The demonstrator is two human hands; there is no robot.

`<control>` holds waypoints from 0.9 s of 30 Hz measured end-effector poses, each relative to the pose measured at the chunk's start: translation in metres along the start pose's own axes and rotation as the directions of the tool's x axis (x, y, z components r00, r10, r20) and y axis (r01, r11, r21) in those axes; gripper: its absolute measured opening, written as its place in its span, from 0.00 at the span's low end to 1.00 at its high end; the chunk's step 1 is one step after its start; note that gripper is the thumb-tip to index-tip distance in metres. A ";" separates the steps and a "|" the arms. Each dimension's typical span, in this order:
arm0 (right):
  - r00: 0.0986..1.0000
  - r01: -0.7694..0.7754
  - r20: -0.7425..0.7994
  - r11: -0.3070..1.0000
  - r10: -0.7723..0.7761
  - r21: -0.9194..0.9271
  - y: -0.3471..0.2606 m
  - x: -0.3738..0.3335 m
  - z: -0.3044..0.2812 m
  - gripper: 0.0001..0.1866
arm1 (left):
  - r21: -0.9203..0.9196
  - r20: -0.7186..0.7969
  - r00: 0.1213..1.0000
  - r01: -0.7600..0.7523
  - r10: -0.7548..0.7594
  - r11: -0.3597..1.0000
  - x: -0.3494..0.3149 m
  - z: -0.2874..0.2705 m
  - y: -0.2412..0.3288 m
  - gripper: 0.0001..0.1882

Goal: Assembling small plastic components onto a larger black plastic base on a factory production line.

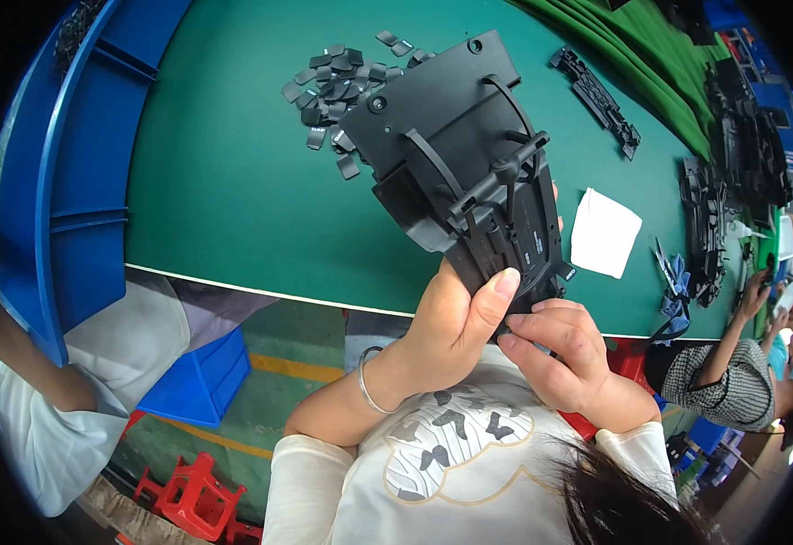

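A large black plastic housing [442, 109], with curved arms and screw holes, is held up over the near edge of the green table. My left hand [460, 318] grips its lower end, thumb lying across the front face and the other fingers mostly hidden behind. Closed in a pinch, my right hand [560, 350] has its fingertips at the housing's bottom end. Whether a small piece also sits between those fingertips is hidden. A little black tab [567, 271] sticks out at the housing's lower right side. Beyond the housing lies a heap of small black tabs [333, 86].
Blue bins [88, 173] stand along the left side. A white cloth [605, 232] and a long black plastic part [596, 102] lie to the right. Scissors with blue wrapping [674, 282] rest near more black parts [707, 218]. Co-workers sit on both sides; a red stool [195, 498] stands below.
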State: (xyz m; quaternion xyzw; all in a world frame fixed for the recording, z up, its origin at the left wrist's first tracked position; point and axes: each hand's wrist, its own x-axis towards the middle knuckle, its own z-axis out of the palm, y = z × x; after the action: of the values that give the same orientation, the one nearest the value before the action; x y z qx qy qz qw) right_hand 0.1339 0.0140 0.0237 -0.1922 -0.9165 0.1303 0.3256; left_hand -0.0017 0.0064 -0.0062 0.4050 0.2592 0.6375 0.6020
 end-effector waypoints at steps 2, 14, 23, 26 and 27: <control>1.000 0.001 0.000 1.000 -0.001 0.001 0.000 0.001 -0.001 0.12 | 0.001 -0.003 1.000 -0.016 0.016 1.000 0.000 0.000 0.000 0.26; 1.000 -0.002 0.017 1.000 0.002 -0.004 -0.002 0.001 -0.005 0.12 | 0.015 0.020 1.000 -0.007 0.007 1.000 -0.004 0.001 0.000 0.27; 0.699 -0.691 0.167 0.597 0.696 0.407 -0.025 -0.010 -0.015 0.05 | 0.143 0.014 1.000 0.003 -0.005 0.990 -0.013 0.010 -0.001 0.38; 0.587 -0.746 0.174 0.446 0.790 0.494 -0.029 -0.008 -0.010 0.03 | 0.167 0.066 0.995 -0.090 0.080 0.982 -0.014 0.007 -0.009 0.47; 0.580 -0.747 0.161 0.442 0.799 0.496 -0.030 -0.008 -0.009 0.03 | 0.164 0.082 0.994 -0.085 0.072 0.983 -0.012 0.009 -0.009 0.47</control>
State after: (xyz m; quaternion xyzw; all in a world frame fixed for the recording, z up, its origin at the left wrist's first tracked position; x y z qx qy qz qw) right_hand 0.1380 -0.0151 0.0369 -0.5002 -0.6389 0.4940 0.3124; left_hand 0.0097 -0.0055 -0.0114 0.4879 0.2729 0.6209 0.5495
